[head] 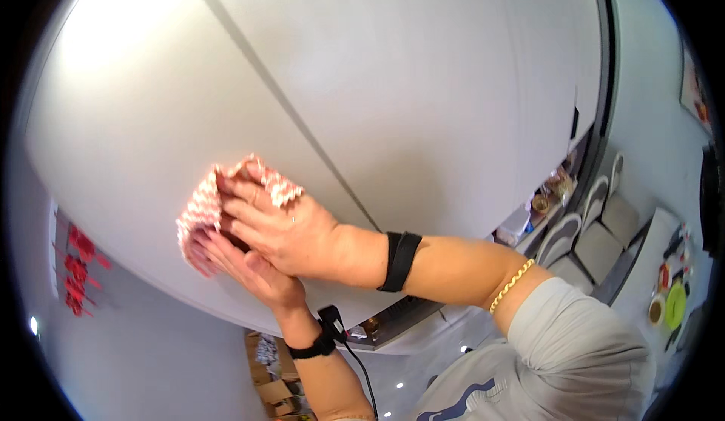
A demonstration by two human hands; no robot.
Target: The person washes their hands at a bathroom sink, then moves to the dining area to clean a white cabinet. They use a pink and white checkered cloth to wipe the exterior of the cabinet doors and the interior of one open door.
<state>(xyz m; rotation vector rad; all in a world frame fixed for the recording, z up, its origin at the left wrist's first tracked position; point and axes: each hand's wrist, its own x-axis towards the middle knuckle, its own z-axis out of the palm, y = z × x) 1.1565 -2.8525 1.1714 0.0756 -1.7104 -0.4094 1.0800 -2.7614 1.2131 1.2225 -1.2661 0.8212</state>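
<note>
A red-and-white patterned cloth (204, 206) lies bunched against a glossy white cabinet panel (419, 81). My right hand (283, 228) presses on the cloth with its fingers among the folds, and part of the cloth wraps up over its knuckles. Just below, my left hand (255, 274) has its fingertips tucked at the cloth's lower edge, close against the right hand. Folds hide some fingertips. A dark straight seam (283, 101) runs diagonally down the panel to behind my right wrist.
Beneath the panel is a recessed shelf (391, 330) with small items. Upholstered chairs (595, 251) and a table (651, 251) with dishes stand at right. Red flower decorations (79, 268) are at left; cardboard boxes (276, 392) lie below. A black cable (365, 370) hangs from my left wristband.
</note>
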